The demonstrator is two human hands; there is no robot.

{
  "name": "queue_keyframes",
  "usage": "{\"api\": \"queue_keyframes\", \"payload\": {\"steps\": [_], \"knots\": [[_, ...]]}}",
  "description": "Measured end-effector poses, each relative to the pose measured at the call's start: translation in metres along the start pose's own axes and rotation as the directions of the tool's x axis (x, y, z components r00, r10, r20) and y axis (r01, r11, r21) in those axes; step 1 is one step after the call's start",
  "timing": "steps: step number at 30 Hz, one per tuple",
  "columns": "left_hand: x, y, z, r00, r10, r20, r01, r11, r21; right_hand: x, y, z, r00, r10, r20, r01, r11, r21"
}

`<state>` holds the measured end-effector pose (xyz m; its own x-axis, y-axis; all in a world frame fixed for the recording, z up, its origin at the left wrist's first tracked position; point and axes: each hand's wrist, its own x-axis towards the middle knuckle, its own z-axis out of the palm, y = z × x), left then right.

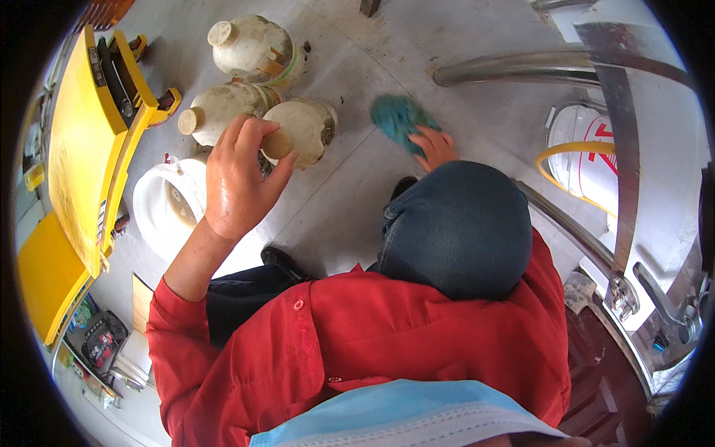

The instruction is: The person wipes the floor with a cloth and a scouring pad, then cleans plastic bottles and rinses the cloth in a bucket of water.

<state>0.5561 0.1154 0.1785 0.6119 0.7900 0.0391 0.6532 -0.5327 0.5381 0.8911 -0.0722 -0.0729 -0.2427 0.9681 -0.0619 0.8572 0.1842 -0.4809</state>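
My left hand [242,175] has its thumb and fingers around the tan cap [278,144] of a dirty white plastic jug [313,128]. The jug stands on the floor in front of me, its top turned toward me. Skin on the back of this hand shines as if wet. Farther right, my right hand [434,147] reaches down past my knee to a bunched teal cloth [398,119] lying on the floor. Its fingers are on the near edge of the cloth; my knee hides the wrist. Two more stained jugs, one nearer [223,110] and one farther [253,48], stand beside the first.
A white bucket [149,205] with murky liquid stands below my left forearm. Yellow panels [89,149] rise at the left. To the right are steel tubes [514,67] and a white bucket with a yellow handle [585,153]. The grey floor [335,186] carries dirt specks.
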Motion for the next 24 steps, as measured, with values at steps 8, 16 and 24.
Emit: {"api": "queue_keyframes", "payload": {"steps": [8,16,24], "knots": [[-0.001,0.000,-0.003,1.000,-0.017,0.014,0.017,1.000,0.005,0.094,-0.004,-0.003,0.977,-0.215,-0.003,0.214,0.975,-0.060],[0.002,-0.003,-0.003,0.999,-0.028,0.014,0.028,1.000,0.003,0.257,-0.008,0.007,0.960,-0.021,-0.281,0.017,1.000,-0.015],[0.004,-0.002,-0.001,0.999,-0.024,0.025,0.025,0.999,-0.020,0.060,-0.007,0.012,0.991,0.077,-0.108,-0.083,0.996,-0.046]]}}
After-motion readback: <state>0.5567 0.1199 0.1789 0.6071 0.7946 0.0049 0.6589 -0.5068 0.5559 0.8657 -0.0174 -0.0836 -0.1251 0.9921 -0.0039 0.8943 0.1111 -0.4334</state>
